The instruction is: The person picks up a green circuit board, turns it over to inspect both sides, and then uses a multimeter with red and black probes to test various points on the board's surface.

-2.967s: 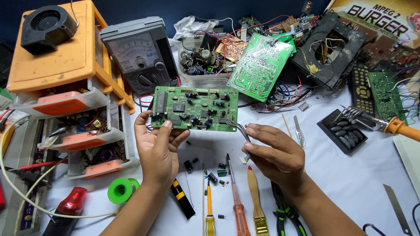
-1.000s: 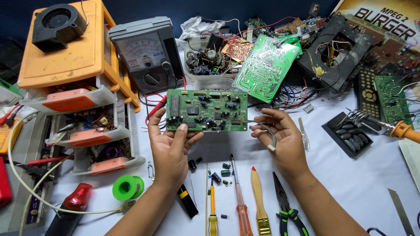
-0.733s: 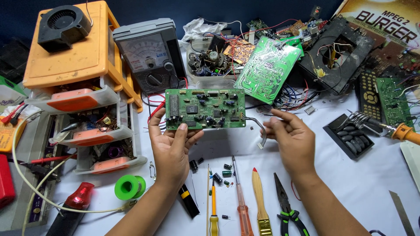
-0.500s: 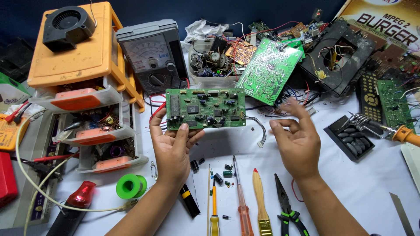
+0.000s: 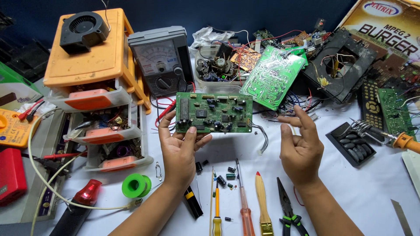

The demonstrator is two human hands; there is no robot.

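Since earlier, our right hand point(image 5: 301, 146) has lifted off the wires point(image 5: 261, 136), fingers now spread and empty. Our left hand point(image 5: 180, 146) pinches the green board point(image 5: 214, 112) between thumb and fingers, above the surface point(image 5: 372, 188).

The single head-worn camera looks steeply down and forward from close above the cluttered white-covered workbench point(image 5: 376, 192), facing its far edge and the dark blue wall point(image 5: 175, 13) behind.
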